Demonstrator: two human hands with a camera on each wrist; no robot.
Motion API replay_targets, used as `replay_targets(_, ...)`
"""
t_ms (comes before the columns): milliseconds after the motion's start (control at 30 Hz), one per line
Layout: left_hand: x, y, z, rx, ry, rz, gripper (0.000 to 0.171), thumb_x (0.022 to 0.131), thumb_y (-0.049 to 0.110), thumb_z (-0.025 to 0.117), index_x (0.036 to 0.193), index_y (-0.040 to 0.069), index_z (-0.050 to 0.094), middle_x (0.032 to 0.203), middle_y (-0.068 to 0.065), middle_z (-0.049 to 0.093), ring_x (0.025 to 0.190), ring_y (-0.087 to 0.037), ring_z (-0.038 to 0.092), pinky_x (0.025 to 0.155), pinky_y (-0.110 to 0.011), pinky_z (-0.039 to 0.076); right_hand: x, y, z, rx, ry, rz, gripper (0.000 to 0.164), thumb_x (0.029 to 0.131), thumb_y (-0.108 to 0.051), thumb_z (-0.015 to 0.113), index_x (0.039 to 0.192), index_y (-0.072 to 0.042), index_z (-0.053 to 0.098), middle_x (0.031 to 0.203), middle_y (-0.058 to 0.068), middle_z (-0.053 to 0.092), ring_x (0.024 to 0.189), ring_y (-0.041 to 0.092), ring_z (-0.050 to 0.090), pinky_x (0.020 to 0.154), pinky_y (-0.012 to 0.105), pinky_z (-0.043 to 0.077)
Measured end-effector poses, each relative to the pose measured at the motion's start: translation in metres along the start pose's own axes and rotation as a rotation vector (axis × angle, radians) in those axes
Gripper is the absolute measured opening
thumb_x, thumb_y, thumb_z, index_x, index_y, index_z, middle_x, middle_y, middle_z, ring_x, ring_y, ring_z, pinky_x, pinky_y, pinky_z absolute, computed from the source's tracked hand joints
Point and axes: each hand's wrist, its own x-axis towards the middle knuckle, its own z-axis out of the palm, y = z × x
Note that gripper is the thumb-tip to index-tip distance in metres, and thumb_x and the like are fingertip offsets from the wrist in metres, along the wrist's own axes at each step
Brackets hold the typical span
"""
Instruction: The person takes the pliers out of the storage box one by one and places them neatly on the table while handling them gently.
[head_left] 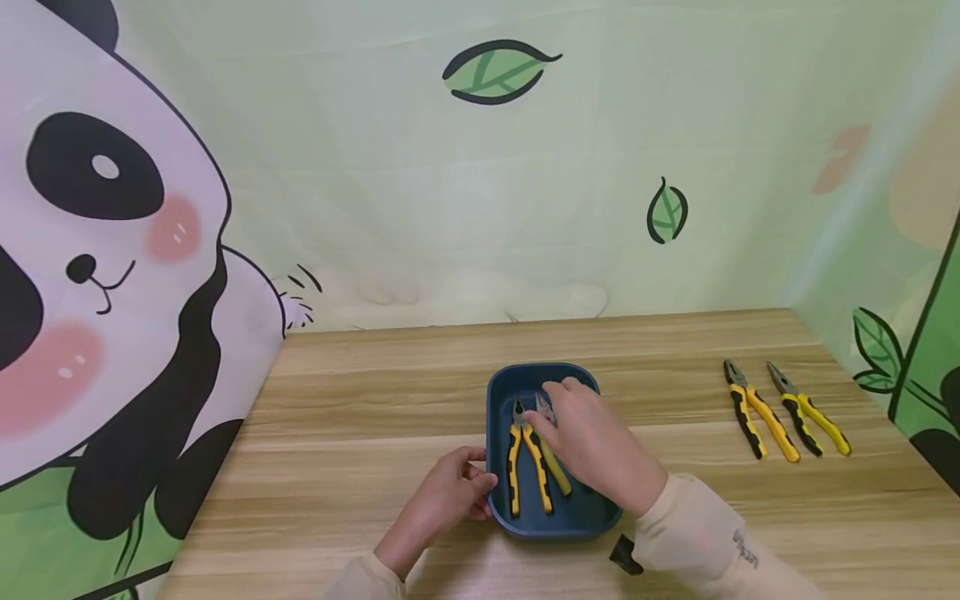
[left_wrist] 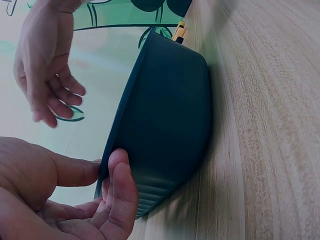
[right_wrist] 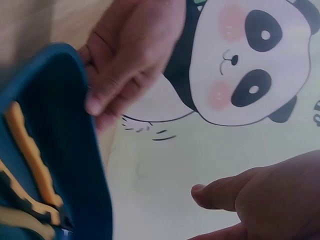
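A dark blue plastic tray (head_left: 492, 417) stands on the table. My left hand (head_left: 450, 486) pinches its left rim between thumb and fingers, which shows closely in the left wrist view. Two pairs of pliers lie inside, jaws pointing away. One pair of pliers (head_left: 514, 468) has yellow-and-black handles spread apart; beside it, the other pliers (head_left: 557, 473) with a yellow handle are partly hidden by my right hand (head_left: 603, 446). That hand is over the tray's right side, its fingers loosely bent and holding nothing in the left wrist view (left_wrist: 47, 65).
On the right of the wooden table (head_left: 360, 400) lie two more pliers, one pair with orange-yellow and black handles (head_left: 772, 427) and one with bright yellow and black handles (head_left: 825, 425). A black strap end (head_left: 626, 556) sticks out by the right sleeve. Behind hangs a printed panda backdrop (head_left: 360, 167).
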Motion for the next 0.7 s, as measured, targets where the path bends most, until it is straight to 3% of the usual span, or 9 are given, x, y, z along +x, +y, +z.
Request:
replay_targets(200,0.001,-0.001,0.000,-0.007,-0.006,0.010,0.039,0.091,0.003,0.057,0.126,-0.009,0.044,0.084,-0.018,0.058,0.057,-0.015,0.060,0.054,-0.034,0.055,-0.003,0.000,0.020,-0.005,-0.073,0.056,0.050,0.089,-0.034,0.063,0.118,0.007,0.058,0.101,0.018,0.060,0.087,0.024,0.060,0.074,0.037,0.054)
replay_targets(333,0.001,-0.001,-0.001,-0.006,-0.007,0.017,0.039,0.091,0.002,0.056,0.126,-0.010,0.044,0.083,-0.018,0.059,0.056,-0.015,0.059,0.053,-0.033,0.055,-0.003,0.001,0.032,0.003,-0.125,0.090,0.052,0.087,-0.034,0.065,0.117,0.009,0.057,0.091,0.015,0.059,0.071,0.018,0.056,0.060,0.031,0.051)
replay_targets(567,0.001,0.000,0.000,-0.008,-0.005,0.014,0.039,0.091,0.003,0.057,0.125,-0.010,0.045,0.083,-0.018,0.059,0.057,-0.015,0.060,0.054,-0.034,0.055,-0.007,0.003,0.049,0.037,-0.170,0.118,0.035,0.086,-0.031,0.067,0.090,0.003,0.062,0.078,0.009,0.053,0.062,0.017,0.048,0.051,0.029,0.043)
replay_targets(700,0.000,0.000,0.000,-0.010,-0.007,0.015,0.039,0.091,0.003,0.057,0.126,-0.010,0.044,0.083,-0.018,0.059,0.057,-0.015,0.060,0.054,-0.035,0.055,-0.009,0.004,0.057,0.035,-0.191,0.142,0.036,0.085,-0.031,0.068,0.092,0.004,0.061,0.077,0.009,0.051,0.062,0.018,0.048,0.051,0.029,0.043)
